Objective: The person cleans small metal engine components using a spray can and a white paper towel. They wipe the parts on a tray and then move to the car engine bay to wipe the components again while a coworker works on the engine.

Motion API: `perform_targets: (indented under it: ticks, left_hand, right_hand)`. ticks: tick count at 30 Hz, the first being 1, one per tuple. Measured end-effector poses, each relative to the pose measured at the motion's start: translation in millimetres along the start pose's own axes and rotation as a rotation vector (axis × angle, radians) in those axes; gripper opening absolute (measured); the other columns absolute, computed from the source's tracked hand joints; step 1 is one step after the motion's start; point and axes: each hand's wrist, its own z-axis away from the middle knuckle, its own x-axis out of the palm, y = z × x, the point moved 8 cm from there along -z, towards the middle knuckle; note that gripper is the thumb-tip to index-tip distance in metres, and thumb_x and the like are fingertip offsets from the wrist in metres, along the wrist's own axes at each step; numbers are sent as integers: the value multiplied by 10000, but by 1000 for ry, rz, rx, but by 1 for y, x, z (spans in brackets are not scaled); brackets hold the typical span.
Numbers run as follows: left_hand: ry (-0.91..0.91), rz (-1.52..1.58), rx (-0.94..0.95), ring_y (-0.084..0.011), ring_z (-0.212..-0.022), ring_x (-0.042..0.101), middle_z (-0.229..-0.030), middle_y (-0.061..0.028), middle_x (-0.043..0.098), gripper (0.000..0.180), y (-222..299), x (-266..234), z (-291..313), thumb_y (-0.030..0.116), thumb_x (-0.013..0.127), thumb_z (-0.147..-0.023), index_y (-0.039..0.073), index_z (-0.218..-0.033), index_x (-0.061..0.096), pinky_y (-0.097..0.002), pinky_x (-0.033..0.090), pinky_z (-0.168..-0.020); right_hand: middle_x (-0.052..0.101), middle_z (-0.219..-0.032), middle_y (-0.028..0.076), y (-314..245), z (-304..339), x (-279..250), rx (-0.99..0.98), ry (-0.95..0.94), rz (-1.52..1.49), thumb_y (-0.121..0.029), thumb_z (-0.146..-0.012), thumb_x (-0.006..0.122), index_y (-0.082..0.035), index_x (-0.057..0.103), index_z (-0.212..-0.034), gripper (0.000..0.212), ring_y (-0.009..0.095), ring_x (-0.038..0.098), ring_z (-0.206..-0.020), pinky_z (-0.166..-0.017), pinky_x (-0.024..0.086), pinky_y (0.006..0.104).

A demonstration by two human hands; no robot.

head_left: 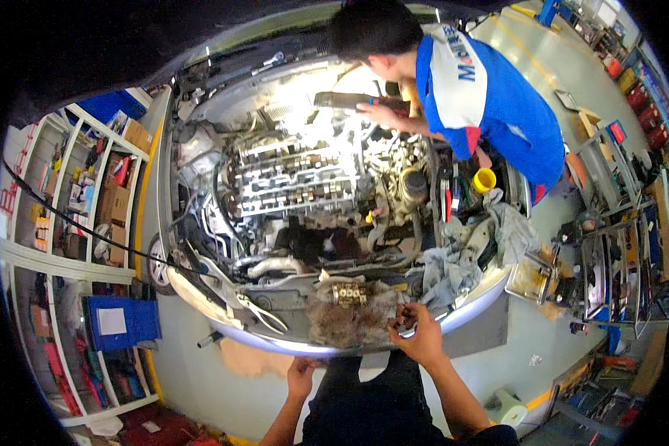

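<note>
My right hand (422, 338) is closed, its fingertips pinching a small dark metal part (404, 318) over the right end of a stained brown cloth (331, 323). The cloth lies on the car's front edge, and a metal piece with round openings (348, 294) rests at its far side. My left hand (300, 377) is curled just below the bumper edge (275, 342), left of my legs; what its fingers hold, if anything, is hidden. Beyond the cloth lies the uncovered engine (297, 178), with its rows of shafts and lobes in bright light.
At the far right a co-worker in a blue and white shirt (498, 104) leans over the engine, a hand at a dark bar-shaped object (349, 100). Pliers (264, 312), grey rags (453, 271) and a yellow cup (485, 180) lie around the bay. Shelves (82, 193) stand left.
</note>
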Motion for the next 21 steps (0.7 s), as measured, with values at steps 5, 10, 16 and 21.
perform_targets:
  ticks: [5,10,16,21]
  left_hand:
    - [-16,-51,16,-223,-980,759,-1039,-139,768,108,-21,-6,-7,-18,667,-1031,-17,-1135,636,-354,600,-912]
    - [23,65,43,-216,-960,753,-1025,-132,760,122,21,-3,-29,-7,692,-1021,-12,-1129,636,-349,615,-871]
    - [142,5,92,-209,-920,740,-1004,-103,721,105,62,-17,-46,-10,670,-1018,-3,-1117,638,-346,619,-782]
    - [200,-28,88,-199,-884,728,-961,-98,713,89,79,-18,-64,46,668,-1036,0,-1106,639,-339,610,-759]
  right_hand:
    - [755,-1020,115,27,-14,4,-53,76,46,-213,-776,942,-45,609,-1295,639,248,745,-831,-761,606,376]
    - [762,-988,115,41,-37,-15,2,149,-46,-182,-771,940,-42,609,-1308,647,239,742,-806,-742,608,386]
    - [783,-1059,149,77,-76,-29,62,251,-59,-231,-784,936,-49,616,-1311,643,324,780,-922,-862,621,438]
    - [748,-1103,169,129,-115,-7,47,217,-58,-296,-777,936,-54,616,-1321,675,353,760,-966,-846,612,440]
